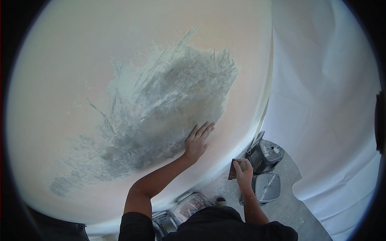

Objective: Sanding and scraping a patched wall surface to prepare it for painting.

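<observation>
A large, pale, curved surface (80,32) fills the left and middle of the view. On it spreads a rough grey patch (169,108) with streaked, scraped-looking edges. My left hand (197,141) lies flat against the patch's lower right edge, fingers stretched out and holding nothing. Away from the surface, my right hand (244,172) grips a small brown sanding block (233,170), with the thumb laid along it. Part of the block is hidden by the fingers.
Two dust-covered dark stools (267,188) stand on the grey floor (290,172) close to my right hand. White sheeting (321,100) hangs along the right side. Near my body, below the curved surface, sits a paint-spattered stool or box (192,207).
</observation>
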Motion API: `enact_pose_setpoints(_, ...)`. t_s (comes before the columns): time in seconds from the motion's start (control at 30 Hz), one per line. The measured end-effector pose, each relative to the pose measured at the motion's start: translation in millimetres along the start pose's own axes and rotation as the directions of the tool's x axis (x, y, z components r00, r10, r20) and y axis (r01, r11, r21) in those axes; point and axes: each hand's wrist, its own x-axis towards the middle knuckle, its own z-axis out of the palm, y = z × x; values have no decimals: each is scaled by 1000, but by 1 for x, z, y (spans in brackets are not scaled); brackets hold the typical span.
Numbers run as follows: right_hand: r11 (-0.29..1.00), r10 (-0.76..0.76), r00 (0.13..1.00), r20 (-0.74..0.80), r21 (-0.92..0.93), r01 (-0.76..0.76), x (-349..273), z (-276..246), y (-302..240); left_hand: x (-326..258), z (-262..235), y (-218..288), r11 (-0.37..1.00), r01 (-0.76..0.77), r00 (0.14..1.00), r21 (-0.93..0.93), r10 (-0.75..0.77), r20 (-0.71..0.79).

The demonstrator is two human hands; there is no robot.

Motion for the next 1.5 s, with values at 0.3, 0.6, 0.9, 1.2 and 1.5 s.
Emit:
enact_pose_setpoints(0.3, 998, -37, 999, -33, -47, 36, -8, -2, -4, 37, -88, -92, 971, 229, 944, -61, -237, -227)
enact_pose_setpoints(0.6, 999, -36, 999, 24, -37, 37, -20, 23, -13, 22, -135, -147, 876, 418, 812, -243, -479, -332)
enact_pose_setpoints(0.9, 997, -60, 998, 25, -40, 61, -16, 9, -16, 84, -128, -112, 903, 366, 841, -224, -424, -337)
enact_pose_setpoints(1.2, 1000, -19, 999, -48, 6, 19, 0, -7, 2, 47, -130, -123, 923, 258, 892, -285, -341, -295)
enact_pose_setpoints(1.5, 996, -81, 996, 32, -43, 82, 0, 29, -3, -85, -141, -152, 814, 493, 833, -307, -543, -103)
